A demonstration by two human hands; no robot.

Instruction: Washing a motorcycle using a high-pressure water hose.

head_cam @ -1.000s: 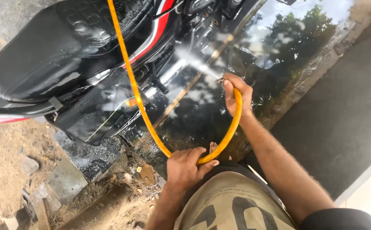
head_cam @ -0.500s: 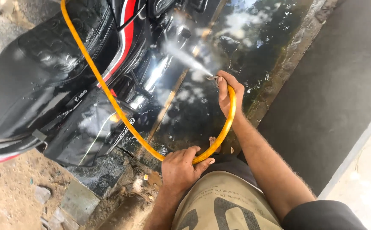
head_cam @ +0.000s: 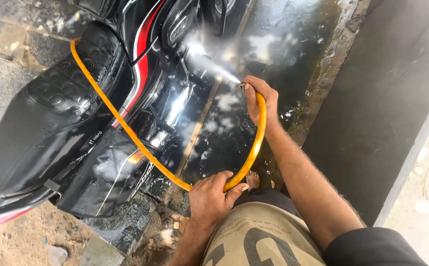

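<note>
Right hand (head_cam: 260,101) grips the orange hose (head_cam: 126,128) tip, spraying left at the motorcycle (head_cam: 76,123); left hand (head_cam: 212,194) clasps the hose's loop nearer the body.

1 head camera looks steeply down, close over wet ground (head_cam: 234,128).

Orange hose (head_cam: 126,128), black motorbike (head_cam: 52,128) w/ red stripe, khaki shorts (head_cam: 254,231)
</note>
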